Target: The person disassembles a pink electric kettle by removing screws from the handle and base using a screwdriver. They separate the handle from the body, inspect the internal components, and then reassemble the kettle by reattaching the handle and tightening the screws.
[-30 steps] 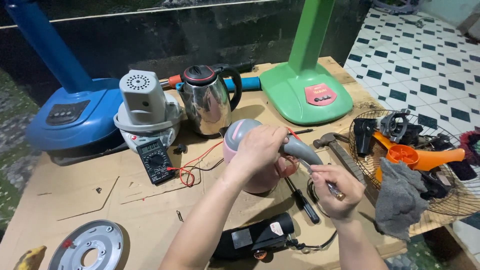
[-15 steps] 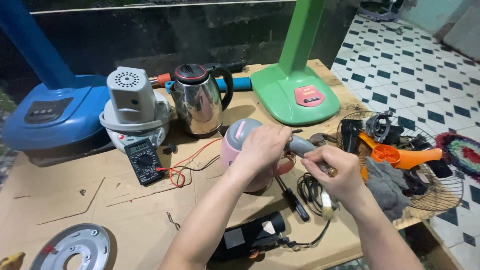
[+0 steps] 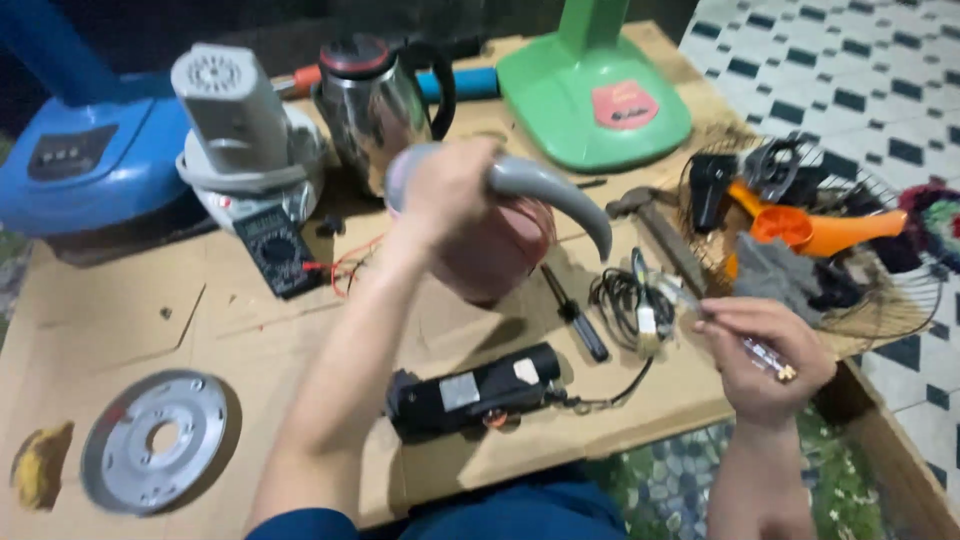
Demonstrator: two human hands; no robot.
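Observation:
My left hand (image 3: 448, 188) grips the top of a pink electric kettle (image 3: 500, 252), which is raised and tilted over the cardboard-covered table (image 3: 250, 330). The kettle's curved grey handle (image 3: 560, 195) points right and down. My right hand (image 3: 765, 355) is apart from the kettle, to its lower right. It holds a thin clear-handled screwdriver (image 3: 730, 335) whose tip points toward a coiled black cord (image 3: 625, 300).
A steel kettle (image 3: 375, 100), a grey-white appliance (image 3: 240, 130), a blue fan base (image 3: 90, 160) and a green fan base (image 3: 590, 95) stand at the back. Nearer lie a multimeter (image 3: 275, 250), a black motor (image 3: 480, 390), a metal disc (image 3: 155, 440), a black screwdriver (image 3: 575, 315), a hammer (image 3: 650, 220) and a fan grille (image 3: 880, 290).
My right hand has left the kettle's handle and moved right and toward me with the screwdriver. My left hand has lifted and tilted the pink kettle. The view has moved closer.

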